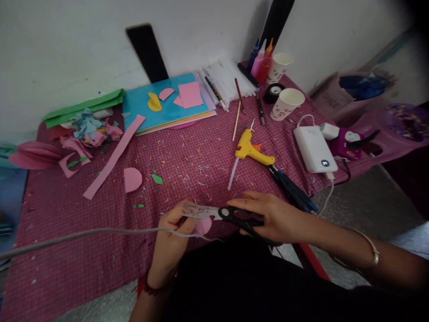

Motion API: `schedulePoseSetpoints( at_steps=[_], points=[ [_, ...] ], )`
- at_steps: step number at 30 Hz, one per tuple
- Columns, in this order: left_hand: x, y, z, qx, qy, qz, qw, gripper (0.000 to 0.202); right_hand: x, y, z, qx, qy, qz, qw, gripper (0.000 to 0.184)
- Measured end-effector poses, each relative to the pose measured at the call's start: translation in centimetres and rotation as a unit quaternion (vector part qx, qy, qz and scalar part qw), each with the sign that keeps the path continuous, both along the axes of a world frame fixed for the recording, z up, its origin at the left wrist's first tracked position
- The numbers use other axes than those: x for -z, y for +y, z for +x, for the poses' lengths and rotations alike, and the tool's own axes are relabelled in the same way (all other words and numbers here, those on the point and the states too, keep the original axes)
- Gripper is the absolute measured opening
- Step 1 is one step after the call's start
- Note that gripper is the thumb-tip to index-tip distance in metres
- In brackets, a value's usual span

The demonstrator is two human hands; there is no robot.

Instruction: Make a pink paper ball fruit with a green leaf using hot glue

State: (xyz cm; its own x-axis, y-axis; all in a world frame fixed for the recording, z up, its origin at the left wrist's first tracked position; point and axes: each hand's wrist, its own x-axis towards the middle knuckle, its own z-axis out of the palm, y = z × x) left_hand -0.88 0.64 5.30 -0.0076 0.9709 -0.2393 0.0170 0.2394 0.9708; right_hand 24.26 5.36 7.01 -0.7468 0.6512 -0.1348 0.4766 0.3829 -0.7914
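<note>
The left hand [171, 232] pinches pink, round-edged paper [203, 226]; at its three o'clock, the right hand [270, 215] grips black-handled, pale-bladed scissors [227, 214].

Glue gun [250, 148]: one. Right of glue gun: cups [284, 107], two; power bank [311, 150], one. Left: long pink strip [115, 154], one. Nearside: scissors [231, 215], one pair.

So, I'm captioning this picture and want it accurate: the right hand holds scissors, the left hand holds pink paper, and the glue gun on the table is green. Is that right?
One thing is off: the glue gun is yellow, not green, as the head view shows. The right hand does hold scissors, and the left hand pink paper.
</note>
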Motion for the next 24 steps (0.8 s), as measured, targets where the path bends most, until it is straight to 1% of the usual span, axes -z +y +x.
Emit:
schedulePoseSetpoints(
  at_steps=[4,9,15,20,24],
  points=[
    [-0.1,0.0,0.0,0.006,-0.009,-0.010,1.000,0.010,0.0,-0.2,-0.1,0.001,-0.025,0.015,1.000,0.050],
    [-0.2,0.1,-0.1,0.011,-0.014,0.011,1.000,0.009,0.1,-0.1,-0.2,-0.006,0.000,0.013,1.000,0.048],
    [-0.4,0.2,-0.1,0.022,-0.026,0.000,0.999,0.010,0.5,0.0,-0.1,-0.014,0.023,0.010,1.000,0.051],
    [-0.3,0.3,0.0,0.013,-0.016,-0.020,1.000,0.008,1.0,-0.1,0.0,-0.014,0.031,0.023,0.999,0.052],
    [-0.1,0.3,-0.2,-0.001,-0.006,-0.018,1.000,0.009,1.4,-0.1,-0.2,-0.014,0.046,0.014,0.999,0.045]
  ],
)
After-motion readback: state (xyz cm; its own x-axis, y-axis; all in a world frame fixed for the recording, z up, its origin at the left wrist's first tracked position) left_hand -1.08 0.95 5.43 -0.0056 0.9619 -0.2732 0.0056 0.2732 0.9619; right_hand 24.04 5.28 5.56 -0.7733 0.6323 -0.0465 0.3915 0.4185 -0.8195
